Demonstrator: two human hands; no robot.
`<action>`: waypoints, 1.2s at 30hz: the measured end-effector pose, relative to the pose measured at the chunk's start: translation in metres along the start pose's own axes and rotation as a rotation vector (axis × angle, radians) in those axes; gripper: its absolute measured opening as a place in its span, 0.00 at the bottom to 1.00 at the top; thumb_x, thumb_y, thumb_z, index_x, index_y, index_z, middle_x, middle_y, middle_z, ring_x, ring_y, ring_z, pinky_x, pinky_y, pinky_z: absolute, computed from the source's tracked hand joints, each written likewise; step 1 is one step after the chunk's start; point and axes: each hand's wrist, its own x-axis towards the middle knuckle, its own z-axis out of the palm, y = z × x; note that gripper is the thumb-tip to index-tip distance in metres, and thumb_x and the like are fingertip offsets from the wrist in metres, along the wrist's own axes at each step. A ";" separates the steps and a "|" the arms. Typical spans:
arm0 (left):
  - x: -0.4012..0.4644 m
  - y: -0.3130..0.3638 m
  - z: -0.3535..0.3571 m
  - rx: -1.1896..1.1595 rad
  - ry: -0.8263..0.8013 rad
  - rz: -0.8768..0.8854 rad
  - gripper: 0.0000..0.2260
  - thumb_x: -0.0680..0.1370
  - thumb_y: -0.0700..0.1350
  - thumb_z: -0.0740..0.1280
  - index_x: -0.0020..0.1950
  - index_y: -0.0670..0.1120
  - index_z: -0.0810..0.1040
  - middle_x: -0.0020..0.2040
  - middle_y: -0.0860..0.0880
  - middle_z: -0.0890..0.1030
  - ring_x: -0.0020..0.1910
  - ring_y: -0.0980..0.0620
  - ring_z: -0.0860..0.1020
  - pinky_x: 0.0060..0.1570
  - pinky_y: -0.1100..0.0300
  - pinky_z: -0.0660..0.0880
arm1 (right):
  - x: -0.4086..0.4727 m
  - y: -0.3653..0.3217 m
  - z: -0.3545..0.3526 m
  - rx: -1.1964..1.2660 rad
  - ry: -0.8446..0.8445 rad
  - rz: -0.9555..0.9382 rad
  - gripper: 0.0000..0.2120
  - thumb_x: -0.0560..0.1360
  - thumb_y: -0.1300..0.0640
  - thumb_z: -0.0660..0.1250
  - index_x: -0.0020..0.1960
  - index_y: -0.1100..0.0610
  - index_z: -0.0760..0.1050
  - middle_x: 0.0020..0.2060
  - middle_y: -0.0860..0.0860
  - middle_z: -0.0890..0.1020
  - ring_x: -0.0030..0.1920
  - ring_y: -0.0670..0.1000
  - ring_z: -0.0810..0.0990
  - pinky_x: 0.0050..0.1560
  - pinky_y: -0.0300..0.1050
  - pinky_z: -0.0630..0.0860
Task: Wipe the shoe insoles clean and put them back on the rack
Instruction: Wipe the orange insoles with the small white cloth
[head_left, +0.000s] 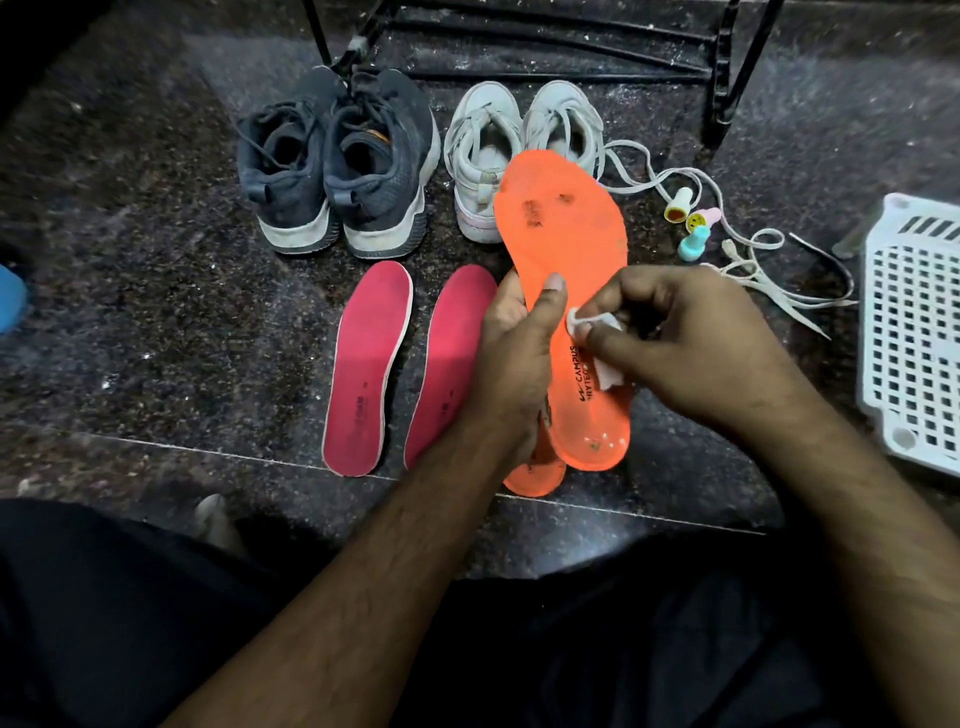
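Left hand (511, 338) grips the long flat orange foam insole (563, 244) at its middle, thumb on top, holding it up over the dark speckled stone floor (156, 260); right hand (670, 332) pinches a small white wipe (597, 332) against the printed part. Best bet: keep the thumb braced, work toward the dark smudges near the toe. Second orange insole (535, 475) lies beneath, two pink insoles (369, 364) just beside, unwiped I think. Black metal rack (727, 78) sits beyond the dark sneakers (332, 161) and white sneakers (493, 150); loose laces (753, 265), small stamps and white plastic basket (914, 322) clutter the right side
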 end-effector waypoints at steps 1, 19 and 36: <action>0.001 0.000 -0.001 0.011 0.004 0.011 0.13 0.85 0.40 0.58 0.68 0.39 0.70 0.54 0.36 0.80 0.43 0.45 0.81 0.47 0.52 0.79 | 0.000 -0.002 0.002 -0.061 0.047 -0.040 0.01 0.73 0.55 0.73 0.44 0.51 0.81 0.32 0.47 0.83 0.33 0.49 0.82 0.41 0.53 0.80; 0.005 -0.003 -0.010 0.101 0.023 0.053 0.11 0.85 0.41 0.59 0.66 0.41 0.74 0.53 0.41 0.83 0.46 0.47 0.82 0.49 0.52 0.79 | 0.009 -0.001 -0.006 -0.185 0.122 -0.042 0.06 0.71 0.52 0.76 0.48 0.45 0.85 0.40 0.45 0.78 0.42 0.45 0.78 0.46 0.42 0.73; 0.008 -0.010 -0.009 0.169 -0.002 0.076 0.12 0.84 0.41 0.61 0.67 0.39 0.73 0.55 0.38 0.82 0.47 0.46 0.81 0.48 0.53 0.79 | 0.010 0.001 -0.014 -0.283 0.173 -0.098 0.08 0.70 0.53 0.77 0.48 0.45 0.85 0.42 0.48 0.77 0.48 0.54 0.77 0.52 0.50 0.73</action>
